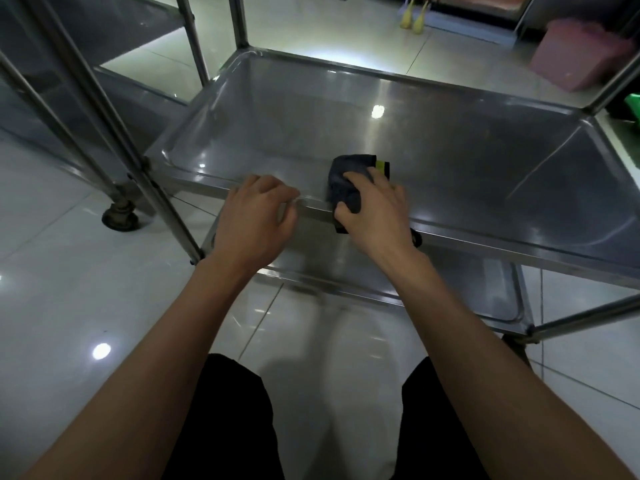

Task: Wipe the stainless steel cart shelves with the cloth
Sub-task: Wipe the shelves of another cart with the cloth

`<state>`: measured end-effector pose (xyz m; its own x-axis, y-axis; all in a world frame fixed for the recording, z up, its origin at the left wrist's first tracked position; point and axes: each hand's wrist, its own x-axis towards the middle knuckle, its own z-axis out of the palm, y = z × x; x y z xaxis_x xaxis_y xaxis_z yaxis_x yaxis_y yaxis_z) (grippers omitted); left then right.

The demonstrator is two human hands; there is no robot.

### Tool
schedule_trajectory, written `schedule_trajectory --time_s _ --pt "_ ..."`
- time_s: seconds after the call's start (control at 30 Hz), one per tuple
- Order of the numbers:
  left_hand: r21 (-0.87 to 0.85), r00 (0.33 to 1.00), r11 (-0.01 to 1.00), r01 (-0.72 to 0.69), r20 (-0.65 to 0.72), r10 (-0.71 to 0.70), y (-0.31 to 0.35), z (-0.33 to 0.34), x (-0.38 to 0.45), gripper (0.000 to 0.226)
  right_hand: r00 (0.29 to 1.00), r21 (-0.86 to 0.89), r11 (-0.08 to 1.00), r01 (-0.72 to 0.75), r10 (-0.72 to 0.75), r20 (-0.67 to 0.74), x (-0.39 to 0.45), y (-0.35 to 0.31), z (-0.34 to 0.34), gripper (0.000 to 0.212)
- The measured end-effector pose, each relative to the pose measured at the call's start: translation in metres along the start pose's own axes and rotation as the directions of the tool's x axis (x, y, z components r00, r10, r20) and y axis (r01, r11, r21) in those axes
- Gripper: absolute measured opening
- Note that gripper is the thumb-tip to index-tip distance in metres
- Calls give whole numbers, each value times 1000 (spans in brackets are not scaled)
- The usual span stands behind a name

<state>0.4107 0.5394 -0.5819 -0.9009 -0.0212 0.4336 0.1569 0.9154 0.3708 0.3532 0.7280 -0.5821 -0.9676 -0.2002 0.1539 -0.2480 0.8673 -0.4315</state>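
Observation:
A stainless steel cart stands in front of me, its middle shelf (398, 133) a shallow shiny tray. A dark grey cloth (346, 181) with a yellow tag lies bunched over the shelf's near rim. My right hand (374, 216) grips the cloth, fingers curled round it on the rim. My left hand (256, 216) rests on the same near rim a little to the left, fingers bent over the edge. A lower shelf (491, 292) shows beneath the arms.
Cart posts (104, 109) rise at the left, with a caster wheel (119, 216) on the glossy tiled floor. A second steel cart (114, 32) stands at the far left. A pink bin (581, 57) sits at the far right.

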Motion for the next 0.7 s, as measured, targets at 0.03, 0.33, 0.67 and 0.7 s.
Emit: schedule_trajectory --time_s 0.03,0.33,0.67,0.7 --pt "-3 1000 1000 -6 -5 6 -2 0 -3 25 1000 14 1000 23 -22 -13 -4 -3 1 53" --pt "-18 986 999 42 161 -39 -52 1 -47 27 982 246 961 131 -91 -166 -69 -34 26 52" --pt "-34 937 983 179 311 -160 -112 24 -77 31 999 348 937 -35 26 31 -108 -33 129 50" --pt "-46 930 982 184 331 -159 -115 25 -79 31 998 344 937 -52 42 37 -106 -32 135 49"
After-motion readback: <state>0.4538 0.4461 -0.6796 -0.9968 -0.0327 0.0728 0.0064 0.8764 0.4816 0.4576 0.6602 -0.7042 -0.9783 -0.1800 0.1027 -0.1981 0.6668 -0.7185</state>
